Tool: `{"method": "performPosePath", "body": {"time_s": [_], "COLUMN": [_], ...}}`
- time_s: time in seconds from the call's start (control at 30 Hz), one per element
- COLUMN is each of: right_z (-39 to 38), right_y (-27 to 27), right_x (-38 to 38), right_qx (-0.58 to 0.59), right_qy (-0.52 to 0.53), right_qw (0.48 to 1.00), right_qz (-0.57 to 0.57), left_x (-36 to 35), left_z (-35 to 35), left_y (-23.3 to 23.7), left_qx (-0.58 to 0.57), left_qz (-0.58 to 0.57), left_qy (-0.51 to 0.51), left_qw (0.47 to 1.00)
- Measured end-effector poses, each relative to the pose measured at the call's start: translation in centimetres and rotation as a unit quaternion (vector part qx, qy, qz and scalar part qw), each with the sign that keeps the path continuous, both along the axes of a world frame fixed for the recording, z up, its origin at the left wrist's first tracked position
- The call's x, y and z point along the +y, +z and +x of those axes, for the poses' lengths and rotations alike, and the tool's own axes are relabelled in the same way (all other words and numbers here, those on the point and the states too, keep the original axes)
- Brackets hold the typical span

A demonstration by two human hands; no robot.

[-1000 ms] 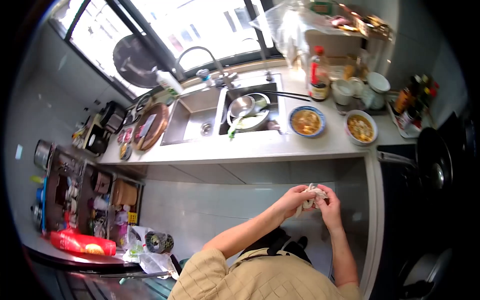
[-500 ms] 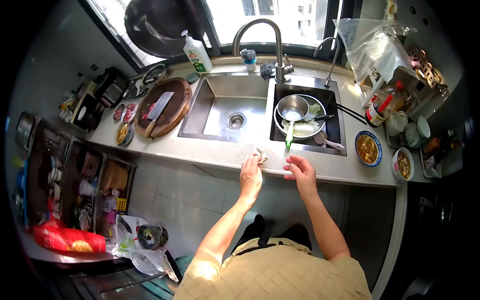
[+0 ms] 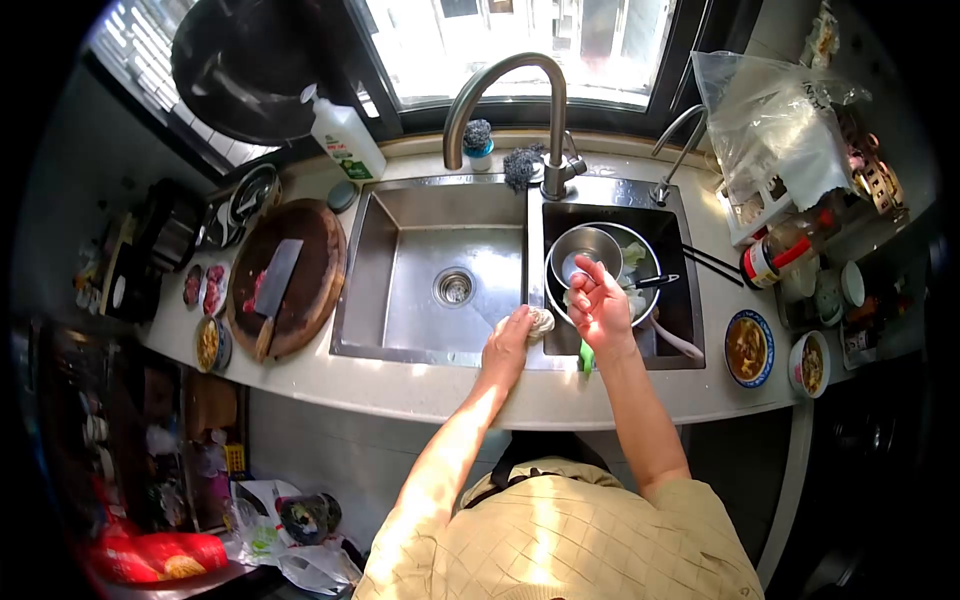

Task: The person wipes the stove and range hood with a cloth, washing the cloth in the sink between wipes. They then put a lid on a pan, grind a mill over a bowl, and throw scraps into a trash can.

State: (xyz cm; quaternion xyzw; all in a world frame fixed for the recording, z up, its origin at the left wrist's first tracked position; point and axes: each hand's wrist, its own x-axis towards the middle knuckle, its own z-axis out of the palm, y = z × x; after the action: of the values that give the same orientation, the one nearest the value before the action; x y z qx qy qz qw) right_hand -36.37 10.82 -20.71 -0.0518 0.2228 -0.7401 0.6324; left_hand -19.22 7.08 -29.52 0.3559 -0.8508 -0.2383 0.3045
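Note:
My left hand grips a crumpled pale cloth at the front rim of the steel sink, by the divider between its two basins. My right hand is raised over the dark right basin, fingers loosely curled and apart, with nothing seen in it. Below and behind it, a steel saucepan with a green handle end rests in a white-rimmed bowl with leafy greens. My right hand and forearm hide part of the pan and its handle. A black handle crosses the bowl's right side.
At left, a cleaver lies on a round chopping board. The faucet arches over the sink. Black chopsticks, a blue-rimmed bowl of food and a white bowl stand at right. A soap bottle is behind.
My left hand has moved the cloth forward from the counter's front edge to the sink rim. My right hand has risen forward over the right basin. The camera view has shifted too.

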Motion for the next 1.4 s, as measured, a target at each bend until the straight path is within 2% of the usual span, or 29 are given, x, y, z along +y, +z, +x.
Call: {"method": "performPosePath", "body": {"time_s": [0.03,0.1,0.2,0.27,0.33,0.4,0.43,0.47,0.53,0.6,0.63,0.73,0.77,0.8,0.83,0.87,0.9,0.93,0.97,1.0,1.07,1.13,1.2,1.27,1.33,1.4], "right_z": [-0.6,-1.8,-3.7,-4.9,-7.0,-10.2,-11.4,-14.0,-14.9,-14.9,-14.6,-16.4,-16.0,-15.5,-13.5,-10.0,-6.4,-2.8,0.3,3.4,6.6,7.8,7.9,8.5,8.0,8.0], "right_y": [-0.5,-1.2,-1.5,-1.9,-2.4,-3.5,-3.5,-7.2,-4.7,-3.5,-3.1,-5.9,-6.2,-6.9,-7.3,-5.0,-3.3,-2.8,-2.7,-2.8,-5.2,-7.7,-7.3,-9.1,-11.5,-11.6], "right_x": [-1.2,-3.2,-6.1,-8.4,-11.9,-16.7,-18.9,-21.6,-23.6,-24.7,-25.0,-25.3,-24.8,-24.0,-22.8,-21.0,-19.2,-18.0,-16.9,-16.6,-16.9,-17.1,-17.5,-17.0,-16.7,-17.3], "right_qx": [-0.016,-0.041,-0.051,-0.041,0.166,0.360,0.481,0.692,0.812,0.822,0.818,0.736,0.759,0.745,0.733,0.736,0.738,0.680,0.710,0.709,0.711,0.600,0.697,0.782,0.761,0.624], "right_qy": [0.005,0.001,-0.013,-0.022,-0.125,-0.196,-0.222,-0.285,-0.131,-0.055,-0.052,-0.069,-0.105,-0.138,-0.273,-0.313,-0.290,-0.207,-0.136,-0.090,0.004,0.142,0.240,0.120,0.138,0.153], "right_qw": [1.000,0.999,0.999,0.999,0.969,0.893,0.821,0.633,0.515,0.475,0.464,0.539,0.504,0.540,0.540,0.531,0.558,0.673,0.687,0.699,0.702,0.782,0.669,0.609,0.624,0.736], "right_qz": [-0.011,-0.022,-0.004,0.026,0.137,0.189,0.214,0.199,0.243,0.308,0.336,0.403,0.399,0.366,0.311,0.280,0.245,0.207,0.074,0.021,-0.043,0.097,0.096,0.054,0.112,0.211], "left_x": [-1.9,-6.2,-10.2,-11.1,-12.7,-13.6,-14.1,-14.5,-15.3,-16.3,-16.6,-17.4,-17.7,-18.1,-18.3,-18.6,-18.6,-18.4,-18.4,-18.5,-18.0,-17.5,-17.3,-17.0,-17.3,-17.9], "left_z": [-0.2,-0.1,0.6,1.1,1.5,2.4,2.8,3.0,2.9,3.0,3.0,2.5,2.3,2.1,2.1,1.9,1.7,1.2,0.9,0.9,0.4,1.1,2.0,3.1,4.3,5.8], "left_y": [-0.5,-1.8,-3.8,-2.8,-0.8,1.2,2.2,3.1,4.5,5.6,5.9,6.5,6.6,5.8,4.5,3.8,4.8,5.1,4.8,4.4,6.0,5.6,4.2,5.3,5.4,4.5], "left_qx": [-0.011,-0.036,-0.021,0.115,0.242,0.349,0.391,0.406,0.436,0.432,0.427,0.374,0.351,0.330,0.308,0.285,0.207,0.185,0.160,0.132,0.147,0.152,0.082,0.128,0.156,0.189], "left_qz": [0.103,0.305,0.328,0.472,0.584,0.675,0.690,0.688,0.683,0.672,0.664,0.638,0.626,0.578,0.527,0.471,0.410,0.373,0.312,0.245,0.233,0.221,0.188,0.189,0.229,0.292], "left_qy": [0.033,0.100,0.159,0.137,0.119,0.109,0.080,0.091,0.108,0.115,0.116,0.139,0.146,0.124,0.100,0.077,0.096,0.112,0.102,0.098,0.120,0.127,0.155,0.190,0.255,0.316], "left_qw": [0.994,0.946,0.931,0.864,0.765,0.641,0.604,0.594,0.576,0.590,0.603,0.659,0.680,0.736,0.786,0.832,0.883,0.902,0.931,0.955,0.954,0.955,0.966,0.955,0.926,0.883]}}
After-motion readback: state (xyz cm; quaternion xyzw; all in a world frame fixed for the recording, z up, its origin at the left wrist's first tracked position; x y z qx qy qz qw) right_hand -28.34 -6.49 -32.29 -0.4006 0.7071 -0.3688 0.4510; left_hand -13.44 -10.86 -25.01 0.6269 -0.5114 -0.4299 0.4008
